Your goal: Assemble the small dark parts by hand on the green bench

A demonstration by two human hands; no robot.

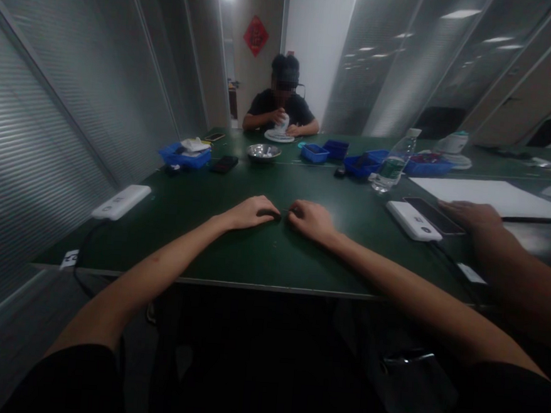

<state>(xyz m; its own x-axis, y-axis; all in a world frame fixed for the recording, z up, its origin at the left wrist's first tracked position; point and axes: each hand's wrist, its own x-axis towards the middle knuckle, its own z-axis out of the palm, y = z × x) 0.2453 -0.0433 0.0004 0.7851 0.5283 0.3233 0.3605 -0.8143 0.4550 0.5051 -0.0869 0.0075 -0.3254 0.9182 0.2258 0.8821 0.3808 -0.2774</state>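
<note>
My left hand [252, 212] and my right hand [311, 220] rest side by side on the green table [234, 254], fingers curled, thumbs and fingertips pinched toward each other. A thin dark thing [285, 213] runs between the two pinches; it is too small to name. Both forearms stretch out from the bottom of the view.
A white power bank [121, 201] with a cable lies at the left edge. Another white power bank [413, 220] and a phone [433, 215] lie right, under another person's hand [470, 214]. Further back: a steel bowl [263, 151], blue trays [184, 155], a water bottle [393, 165], a seated person [283, 100].
</note>
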